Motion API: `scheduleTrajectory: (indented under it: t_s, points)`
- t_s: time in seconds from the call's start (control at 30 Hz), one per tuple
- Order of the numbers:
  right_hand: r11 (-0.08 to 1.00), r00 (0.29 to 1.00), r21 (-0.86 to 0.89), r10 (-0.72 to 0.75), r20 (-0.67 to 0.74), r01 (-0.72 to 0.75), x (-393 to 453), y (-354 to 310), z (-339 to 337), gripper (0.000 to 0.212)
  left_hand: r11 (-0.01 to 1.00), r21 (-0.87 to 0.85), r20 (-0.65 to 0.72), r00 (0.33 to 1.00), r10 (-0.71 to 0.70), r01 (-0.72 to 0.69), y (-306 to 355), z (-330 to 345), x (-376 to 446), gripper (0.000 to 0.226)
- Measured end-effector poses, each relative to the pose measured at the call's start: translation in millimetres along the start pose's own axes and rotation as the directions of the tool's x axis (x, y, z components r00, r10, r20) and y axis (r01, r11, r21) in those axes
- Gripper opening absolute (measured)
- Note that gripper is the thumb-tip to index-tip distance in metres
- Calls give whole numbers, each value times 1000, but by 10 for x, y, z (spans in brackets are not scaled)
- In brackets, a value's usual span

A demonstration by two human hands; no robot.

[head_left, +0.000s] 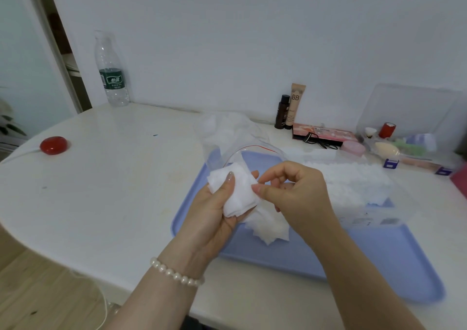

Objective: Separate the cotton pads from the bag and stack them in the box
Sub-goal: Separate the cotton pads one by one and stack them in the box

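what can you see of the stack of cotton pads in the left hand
The stack of cotton pads is a small bundle of thin white squares, soft and fibrous, edges slightly uneven. The left hand holds it above the blue tray, thumb pressed across the top, fingers under it. The right hand pinches at its right edge. More loose pads lie on the tray just below.

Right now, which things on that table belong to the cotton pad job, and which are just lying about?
Job: cotton pads held in the left hand, right hand, clear bag, box, loose pads, blue tray.

Lying about: water bottle, red round object, BB tube, dark bottle.
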State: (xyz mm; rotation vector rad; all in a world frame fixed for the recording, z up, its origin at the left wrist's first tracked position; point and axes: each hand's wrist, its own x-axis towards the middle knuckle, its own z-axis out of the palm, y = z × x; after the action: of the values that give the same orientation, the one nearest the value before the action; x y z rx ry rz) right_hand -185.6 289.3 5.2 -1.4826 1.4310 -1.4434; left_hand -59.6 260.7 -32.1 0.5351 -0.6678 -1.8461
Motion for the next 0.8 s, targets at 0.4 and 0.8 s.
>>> scheduleTrajectory:
  t_s: [0.4,0.8]
  points:
    - [926,987,-353,-157,-36,134,-29,128,92,24,997,79,18,1000,18,-20,-34,-23,5,35]
    - [936,945,150,299,133,-318,37,-6,89,34,976,207,139,989,43,-72,-90,-43,12,41]
